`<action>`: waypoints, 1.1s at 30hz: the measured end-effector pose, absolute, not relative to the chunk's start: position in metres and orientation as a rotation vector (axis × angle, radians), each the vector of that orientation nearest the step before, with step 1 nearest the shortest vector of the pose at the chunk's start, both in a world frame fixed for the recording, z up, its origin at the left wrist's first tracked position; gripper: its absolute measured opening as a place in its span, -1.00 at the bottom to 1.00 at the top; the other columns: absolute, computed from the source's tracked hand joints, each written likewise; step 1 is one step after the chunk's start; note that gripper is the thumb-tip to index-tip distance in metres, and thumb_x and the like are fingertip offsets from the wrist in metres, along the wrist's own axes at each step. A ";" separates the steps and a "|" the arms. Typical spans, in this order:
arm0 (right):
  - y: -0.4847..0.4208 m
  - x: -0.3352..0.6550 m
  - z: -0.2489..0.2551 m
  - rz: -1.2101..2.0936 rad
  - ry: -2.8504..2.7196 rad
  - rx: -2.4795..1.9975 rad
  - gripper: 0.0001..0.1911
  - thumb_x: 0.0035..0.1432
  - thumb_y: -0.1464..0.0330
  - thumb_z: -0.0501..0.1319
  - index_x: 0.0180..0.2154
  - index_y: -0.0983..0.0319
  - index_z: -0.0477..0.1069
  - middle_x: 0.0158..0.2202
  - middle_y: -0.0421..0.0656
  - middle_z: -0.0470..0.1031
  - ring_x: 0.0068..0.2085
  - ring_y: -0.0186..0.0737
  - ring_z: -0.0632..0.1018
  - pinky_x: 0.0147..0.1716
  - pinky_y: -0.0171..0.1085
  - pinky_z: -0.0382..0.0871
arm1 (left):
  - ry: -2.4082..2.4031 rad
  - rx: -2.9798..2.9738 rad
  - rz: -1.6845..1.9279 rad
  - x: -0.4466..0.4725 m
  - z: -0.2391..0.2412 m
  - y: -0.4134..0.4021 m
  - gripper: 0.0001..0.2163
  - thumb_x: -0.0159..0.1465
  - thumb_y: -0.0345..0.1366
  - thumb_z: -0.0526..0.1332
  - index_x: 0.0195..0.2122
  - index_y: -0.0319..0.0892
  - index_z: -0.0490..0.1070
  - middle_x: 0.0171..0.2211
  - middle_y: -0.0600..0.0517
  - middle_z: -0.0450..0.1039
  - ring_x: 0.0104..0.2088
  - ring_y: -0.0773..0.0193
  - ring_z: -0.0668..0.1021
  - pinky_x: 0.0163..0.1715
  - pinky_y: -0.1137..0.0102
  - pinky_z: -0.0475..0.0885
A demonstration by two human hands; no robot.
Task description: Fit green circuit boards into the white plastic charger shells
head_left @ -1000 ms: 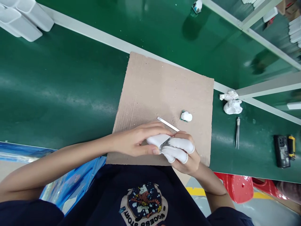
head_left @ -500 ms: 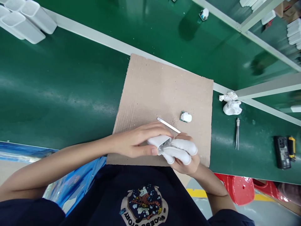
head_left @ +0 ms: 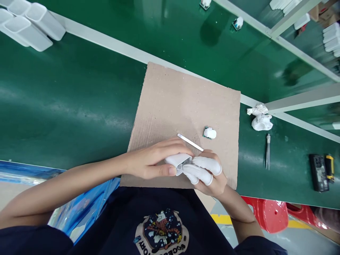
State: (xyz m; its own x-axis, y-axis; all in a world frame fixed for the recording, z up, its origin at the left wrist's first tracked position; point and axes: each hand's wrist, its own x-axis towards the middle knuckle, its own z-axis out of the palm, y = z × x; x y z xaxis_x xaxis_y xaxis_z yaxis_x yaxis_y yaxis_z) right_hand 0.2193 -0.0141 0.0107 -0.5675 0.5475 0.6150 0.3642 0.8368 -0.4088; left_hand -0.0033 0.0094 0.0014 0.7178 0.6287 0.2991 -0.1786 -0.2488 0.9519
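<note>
My left hand (head_left: pixel 156 161) is closed around a white hollow plastic housing (head_left: pixel 176 161), whose open end points right, toward my other hand. My right hand (head_left: pixel 211 173) wears white finger covers (head_left: pixel 205 166) on several fingers. Its covered fingertips are bent together at the housing's opening; what they pinch, if anything, is hidden. A thin flat metal strip (head_left: pixel 190 142) lies on the cardboard sheet (head_left: pixel 183 102), its right end reaching my right hand. Just beyond, a small green circuit board with a white cap (head_left: pixel 209 132) rests on the cardboard.
White housings (head_left: pixel 29 26) stand at the far left. On the right are crumpled white pieces (head_left: pixel 261 122), a bundle of grey ties (head_left: pixel 268 150) and a black device (head_left: pixel 318 171). Behind the white rail, small capped boards (head_left: pixel 238 23) sit on a green surface. A red stool (head_left: pixel 275 216) stands below.
My right fingertips have shifted slightly left at the housing's opening, and the housing has turned a little. Beyond the rail, the small capped boards have moved right and nearer.
</note>
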 end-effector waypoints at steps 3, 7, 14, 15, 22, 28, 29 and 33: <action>-0.013 0.217 0.006 0.276 -2.195 -0.687 -0.84 0.24 0.49 0.21 -0.12 0.21 0.40 -0.19 -0.14 0.33 -0.23 -0.22 0.45 -0.36 -0.16 0.48 | 0.373 1.640 0.780 -0.001 0.001 0.008 -0.54 0.41 0.04 0.02 0.20 -0.12 0.24 0.08 -0.19 0.36 0.06 0.04 0.43 0.08 0.16 0.34; -0.009 0.219 0.007 0.207 -2.152 -0.716 -0.83 0.23 0.41 0.26 -0.14 0.13 0.37 -0.13 -0.13 0.33 -0.19 -0.20 0.47 -0.28 -0.12 0.52 | 0.422 1.610 0.767 0.000 0.001 0.005 -0.48 0.39 0.08 0.04 0.25 -0.09 0.12 0.11 -0.19 0.35 0.07 0.04 0.45 0.05 0.17 0.37; -0.008 0.221 0.006 -0.042 -2.225 -0.634 -0.82 0.22 0.48 0.23 -0.15 0.12 0.39 -0.11 -0.10 0.36 -0.14 -0.12 0.49 -0.26 -0.10 0.57 | 0.444 1.723 0.966 0.010 -0.018 0.003 -0.46 0.37 0.08 0.03 0.26 -0.09 0.02 -0.10 -0.10 0.40 -0.14 0.11 0.56 -0.19 0.28 0.51; -0.007 0.221 0.002 -0.035 -2.225 -0.612 -0.77 0.22 0.49 0.22 -0.11 0.12 0.38 -0.12 -0.08 0.38 -0.14 -0.10 0.51 -0.28 -0.08 0.57 | 0.457 1.755 1.025 0.014 -0.022 0.005 -0.45 0.35 0.10 0.05 0.24 -0.08 0.04 -0.17 -0.06 0.41 -0.22 0.13 0.58 -0.27 0.32 0.53; 0.028 0.222 0.003 0.223 -2.263 -0.911 -0.61 0.28 0.24 0.14 0.12 0.09 0.25 -0.15 -0.02 0.49 -0.26 -0.01 0.59 -0.43 -0.12 0.54 | 0.781 1.923 1.288 0.011 -0.005 0.014 -0.61 0.37 -0.26 0.14 0.19 0.06 0.09 -0.30 0.17 0.51 -0.29 0.29 0.64 -0.37 0.52 0.54; 0.085 0.194 0.043 0.340 -2.199 -1.094 -0.55 0.17 0.07 0.18 0.02 0.16 0.35 -0.07 -0.01 0.53 -0.08 0.06 0.58 -0.14 -0.05 0.47 | 1.258 2.013 1.283 -0.058 0.038 0.015 -0.76 0.33 -0.28 0.21 0.01 0.10 0.40 -0.06 0.14 0.51 -0.02 0.26 0.57 0.00 0.31 0.52; 0.104 0.191 0.046 0.311 -2.168 -1.166 -0.50 0.13 0.05 0.19 0.04 0.17 0.35 -0.08 -0.02 0.54 -0.08 0.06 0.58 -0.09 -0.04 0.45 | 1.385 2.007 1.283 -0.079 0.041 0.022 -0.83 0.34 -0.27 0.19 -0.07 0.04 0.46 -0.05 0.10 0.50 0.06 0.19 0.52 0.12 0.22 0.43; 0.192 0.200 0.042 0.248 -2.073 -1.419 -0.46 0.07 0.10 0.23 0.01 0.28 0.38 -0.16 -0.02 0.54 -0.19 -0.01 0.57 -0.10 -0.07 0.44 | 1.930 1.851 1.235 -0.171 0.039 0.053 -0.78 0.39 -0.37 0.05 -0.15 -0.16 0.50 -0.07 -0.09 0.49 0.11 0.06 0.44 0.23 0.02 0.23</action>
